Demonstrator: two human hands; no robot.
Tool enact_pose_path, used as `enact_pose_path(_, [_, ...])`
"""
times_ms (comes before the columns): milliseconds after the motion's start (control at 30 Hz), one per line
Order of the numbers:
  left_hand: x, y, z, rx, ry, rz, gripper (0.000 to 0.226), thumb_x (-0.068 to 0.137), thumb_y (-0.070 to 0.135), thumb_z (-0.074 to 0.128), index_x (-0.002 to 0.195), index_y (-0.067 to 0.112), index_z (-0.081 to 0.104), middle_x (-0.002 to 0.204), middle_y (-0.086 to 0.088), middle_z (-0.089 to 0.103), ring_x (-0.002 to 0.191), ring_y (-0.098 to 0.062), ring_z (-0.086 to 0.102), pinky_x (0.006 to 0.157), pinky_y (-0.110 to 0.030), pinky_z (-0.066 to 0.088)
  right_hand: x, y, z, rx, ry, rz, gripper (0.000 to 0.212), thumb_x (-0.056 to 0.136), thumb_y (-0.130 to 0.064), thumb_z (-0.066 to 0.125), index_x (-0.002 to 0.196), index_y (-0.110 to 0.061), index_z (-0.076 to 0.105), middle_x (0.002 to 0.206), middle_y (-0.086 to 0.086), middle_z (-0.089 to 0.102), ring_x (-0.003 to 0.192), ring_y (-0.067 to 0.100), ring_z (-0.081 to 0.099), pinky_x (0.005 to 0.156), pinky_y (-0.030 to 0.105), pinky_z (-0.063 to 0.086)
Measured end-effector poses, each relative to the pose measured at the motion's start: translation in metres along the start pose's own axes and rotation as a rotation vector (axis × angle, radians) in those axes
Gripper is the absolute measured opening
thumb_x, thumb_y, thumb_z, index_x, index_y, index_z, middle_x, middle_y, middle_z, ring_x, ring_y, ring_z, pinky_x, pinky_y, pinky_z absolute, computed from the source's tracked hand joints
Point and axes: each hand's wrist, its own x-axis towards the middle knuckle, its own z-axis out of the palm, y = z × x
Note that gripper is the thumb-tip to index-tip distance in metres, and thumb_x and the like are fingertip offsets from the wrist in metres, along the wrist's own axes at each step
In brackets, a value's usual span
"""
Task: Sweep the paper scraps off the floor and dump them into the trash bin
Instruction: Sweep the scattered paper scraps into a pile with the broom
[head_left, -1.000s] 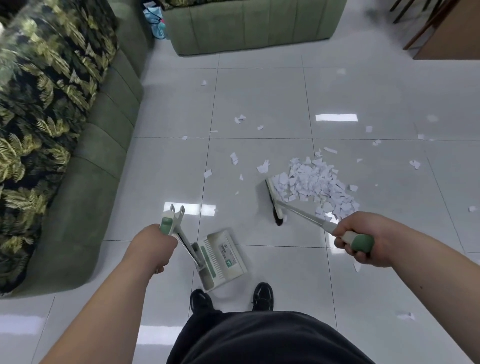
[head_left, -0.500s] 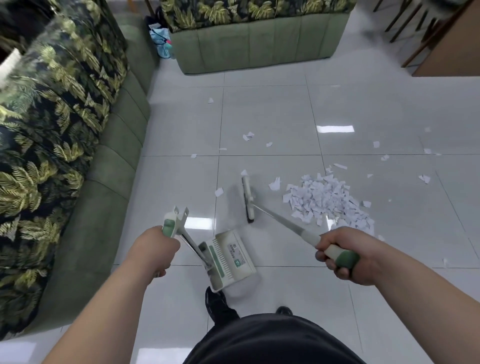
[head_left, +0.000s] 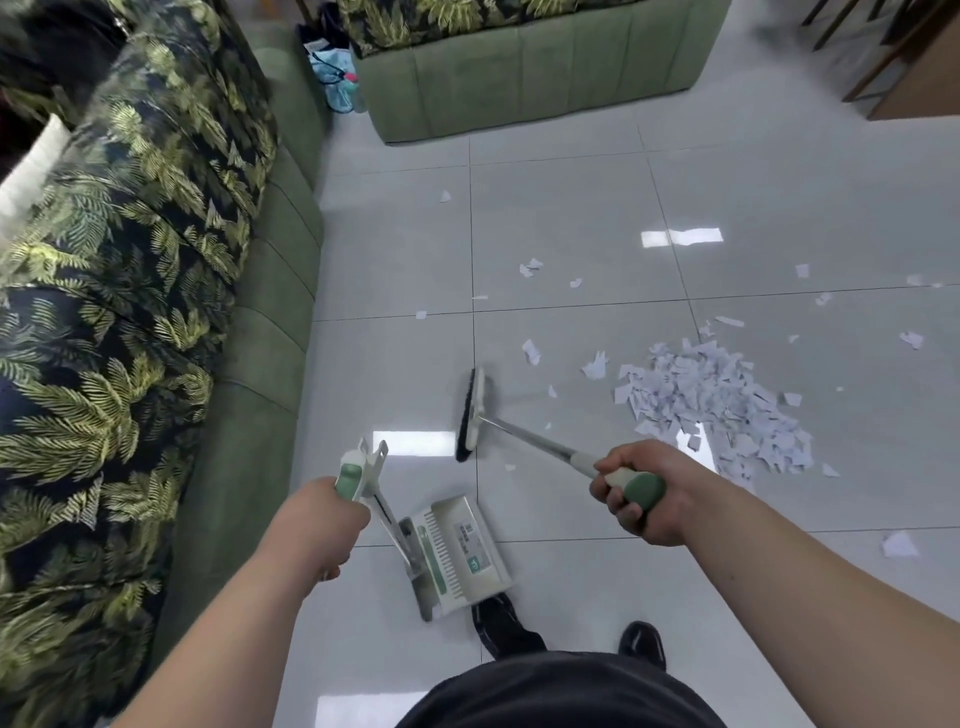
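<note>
- Right hand (head_left: 641, 493) grips the broom (head_left: 475, 413) handle; left hand (head_left: 324, 512) grips the dustpan (head_left: 457, 551) handle.
- Broom head stands on glossy pale tile floor (head_left: 571, 208), left of the heaped paper scraps (head_left: 711, 410).
- Loose scraps lie scattered around the heap.
- Green sofa (head_left: 275, 291) with leaf-print cushions lines the left; another sofa (head_left: 519, 67) stands ahead.
</note>
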Motion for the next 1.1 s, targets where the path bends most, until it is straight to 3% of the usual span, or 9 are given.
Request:
enact_pose_path(267, [0.024,-0.001,-0.021,0.059,-0.018,0.054,0.01,0.085,0.004,0.047,0.082,0.006,0.056,0.069,-0.012,0.055,0.054,-0.027,0.051,0.052,-0.03,0.046,-0.035,-0.002,-0.027,0.121,0.246,-0.081,0.037,0.077,-0.005,0.063,0.113,-0.01,0.061,0.069,0.007,0.061,0.041,0.014,0.051,0.033,0.018,0.036])
enact_pose_path(433, [0.032,-0.009,-0.03,0.104,-0.003,0.074,0.016,0.081,0.006,0.045,0.087,0.006,0.059,0.069,-0.014,0.058,0.055,-0.03,0.056,0.055,-0.033,0.049,-0.054,0.006,-0.034,0.049,0.332,-0.174,0.027,0.077,-0.002,0.059,0.103,-0.008,0.057,0.065,0.01,0.059,0.041,0.017,0.047,0.035,0.018,0.036])
enact_pose_path(700, [0.034,-0.021,-0.041,0.087,0.012,0.082,0.017,0.085,0.006,0.045,0.091,0.005,0.061,0.073,-0.014,0.058,0.06,-0.03,0.054,0.052,-0.031,0.047,-0.07,0.019,-0.02,-0.125,0.267,-0.17,0.025,0.079,-0.004,0.058,0.103,-0.008,0.055,0.067,0.011,0.061,0.041,0.017,0.046,0.035,0.019,0.033])
enact_pose_path(900, [0.03,-0.036,-0.042,0.061,0.029,0.051,0.014,0.084,0.005,0.048,0.088,0.006,0.061,0.071,-0.013,0.058,0.06,-0.03,0.055,0.051,-0.03,0.047,-0.056,0.022,0.011,-0.25,0.17,-0.081,0.034,0.078,-0.007,0.059,0.113,-0.006,0.057,0.068,0.008,0.061,0.04,0.016,0.045,0.035,0.017,0.03])
enact_pose_path(1100, [0.031,-0.044,-0.037,0.018,0.04,0.031,0.012,0.083,0.005,0.049,0.087,0.005,0.06,0.069,-0.014,0.057,0.057,-0.029,0.052,0.05,-0.029,0.045,-0.049,0.023,0.02,-0.368,0.204,-0.014,0.037,0.082,-0.009,0.061,0.119,-0.005,0.062,0.066,0.008,0.062,0.04,0.016,0.046,0.037,0.018,0.03])
